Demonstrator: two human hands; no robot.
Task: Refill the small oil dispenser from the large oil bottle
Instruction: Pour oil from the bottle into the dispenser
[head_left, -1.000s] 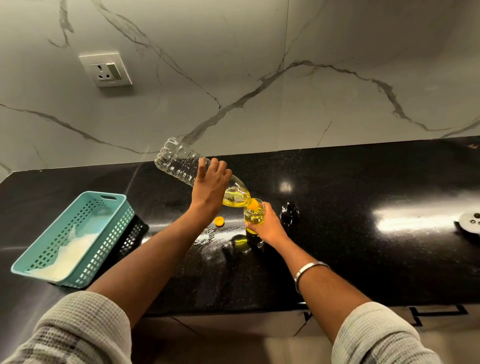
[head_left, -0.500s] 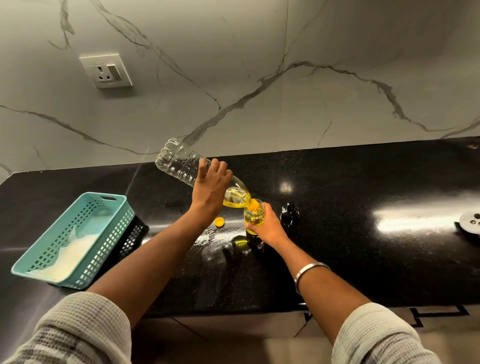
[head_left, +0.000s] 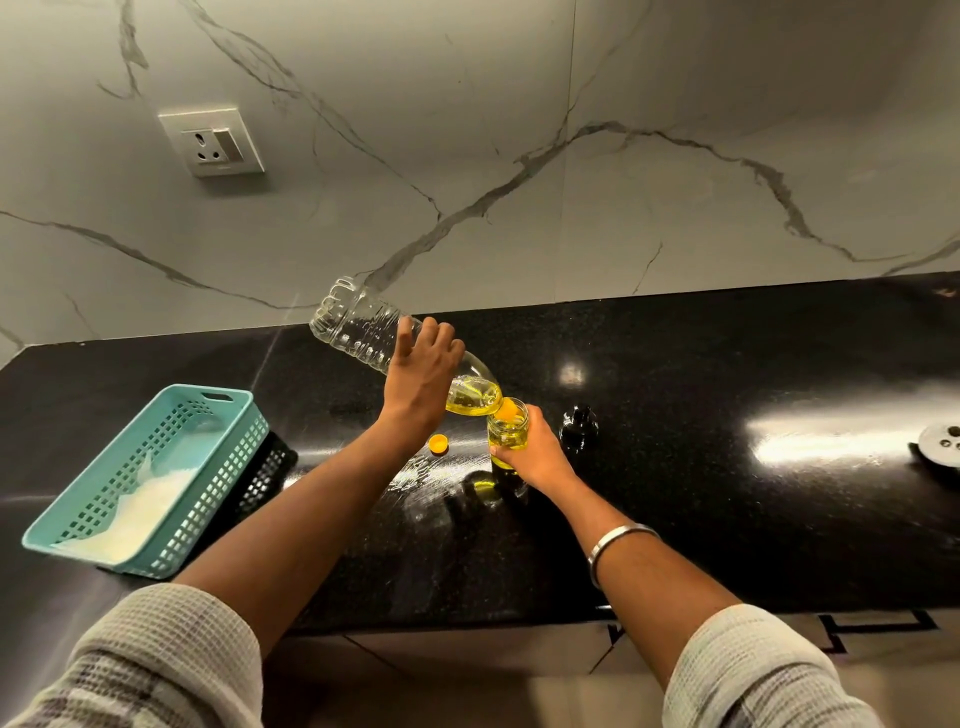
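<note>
On the black counter (head_left: 727, 364), the pour goes on almost unchanged: left hand (head_left: 423, 376) curls round the tilted bottle (head_left: 358, 325), its neck at the dispenser (head_left: 509, 428), which the right hand (head_left: 535, 454) grips; refill unfinished.

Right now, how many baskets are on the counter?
2: a teal basket at the counter's left, and a black basket mostly hidden beneath and behind it. More could be hidden.

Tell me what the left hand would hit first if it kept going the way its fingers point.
Its fingers already curl over the large oil bottle. Past that, the line probably runs over bare counter to the marble wall; depth is unclear.
</note>
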